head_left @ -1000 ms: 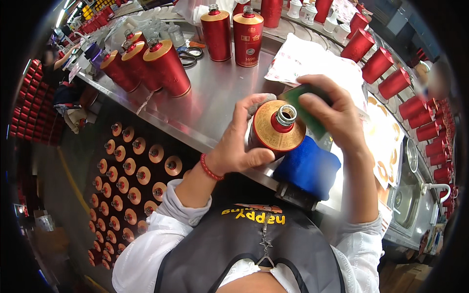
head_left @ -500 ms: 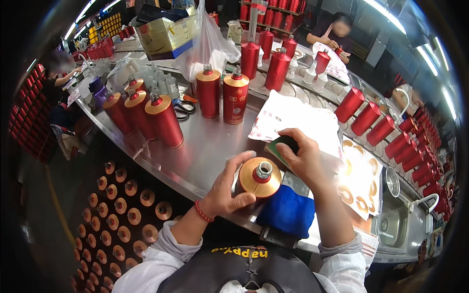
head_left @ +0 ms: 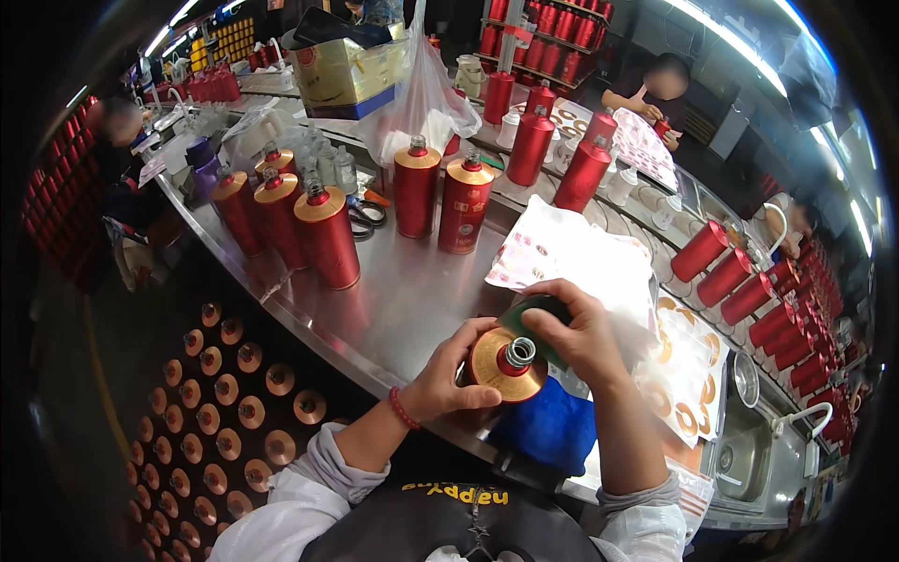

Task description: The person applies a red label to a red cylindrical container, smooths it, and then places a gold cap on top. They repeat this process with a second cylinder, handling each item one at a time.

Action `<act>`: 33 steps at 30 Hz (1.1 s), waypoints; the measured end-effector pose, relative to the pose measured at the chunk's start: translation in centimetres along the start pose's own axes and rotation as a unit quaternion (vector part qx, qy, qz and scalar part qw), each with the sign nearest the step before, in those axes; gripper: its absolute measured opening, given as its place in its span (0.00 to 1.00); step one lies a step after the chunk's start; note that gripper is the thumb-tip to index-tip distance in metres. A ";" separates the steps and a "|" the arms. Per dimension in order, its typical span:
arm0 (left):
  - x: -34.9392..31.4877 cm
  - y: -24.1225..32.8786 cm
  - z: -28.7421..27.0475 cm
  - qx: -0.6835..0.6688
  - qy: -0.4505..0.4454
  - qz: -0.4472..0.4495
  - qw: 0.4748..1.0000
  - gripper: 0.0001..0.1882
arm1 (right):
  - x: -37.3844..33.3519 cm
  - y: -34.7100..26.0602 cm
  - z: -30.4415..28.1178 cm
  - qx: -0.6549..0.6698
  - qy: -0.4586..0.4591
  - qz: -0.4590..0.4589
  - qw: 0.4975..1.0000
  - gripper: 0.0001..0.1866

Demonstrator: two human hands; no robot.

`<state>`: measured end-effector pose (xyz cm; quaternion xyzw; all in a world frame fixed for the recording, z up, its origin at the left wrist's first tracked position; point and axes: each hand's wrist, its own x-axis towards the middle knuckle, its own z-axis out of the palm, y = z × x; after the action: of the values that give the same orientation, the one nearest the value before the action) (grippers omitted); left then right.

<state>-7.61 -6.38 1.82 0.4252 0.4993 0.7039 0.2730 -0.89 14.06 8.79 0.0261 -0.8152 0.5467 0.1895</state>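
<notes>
A red bottle [head_left: 489,363] with a gold shoulder and bare glass neck stands tilted near the steel table's front edge. My left hand [head_left: 442,379] is wrapped round its left side, thumb across the front. My right hand [head_left: 582,339] pinches a flat, dark green pad [head_left: 517,318] between thumb and fingers. The pad is at the bottle's far right side and seems to touch it; the bottle hides part of its lower edge. A crumpled blue cloth [head_left: 551,429] lies just right of the bottle, below my right hand.
Several red bottles [head_left: 328,239] stand left and ahead, near black-handled scissors [head_left: 367,215]. Printed sheets [head_left: 562,248] and gold ring labels [head_left: 682,375] lie right, before a sink [head_left: 744,459]. A curved conveyor [head_left: 609,220] carries bottles; others crowd below left. Co-workers sit beyond.
My right hand has brought the green pad in from the sheets to the bottle's far side. The bottle leans a little more to the right, and the whole view has shifted slightly.
</notes>
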 end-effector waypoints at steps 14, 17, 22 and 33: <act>-0.4 0.2 1.5 0.069 0.081 0.032 0.994 0.48 | 0.6 1.2 0.1 -0.087 0.033 0.039 0.995 0.13; -0.4 -0.3 1.7 0.003 0.089 0.027 0.996 0.48 | 0.9 -0.1 -0.3 -0.043 -0.008 0.018 0.999 0.13; -0.2 -0.4 1.8 -0.022 0.081 0.011 0.996 0.48 | 1.7 -0.1 -0.8 -0.103 -0.018 0.024 0.994 0.12; 0.0 -0.9 0.0 -0.025 0.017 0.000 1.000 0.51 | 2.4 -0.2 -1.3 -0.118 -0.016 0.042 0.992 0.13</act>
<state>-7.66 -6.06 1.00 0.4063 0.4861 0.7230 0.2754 -2.75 15.53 10.16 -0.0219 -0.8774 0.4537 0.1545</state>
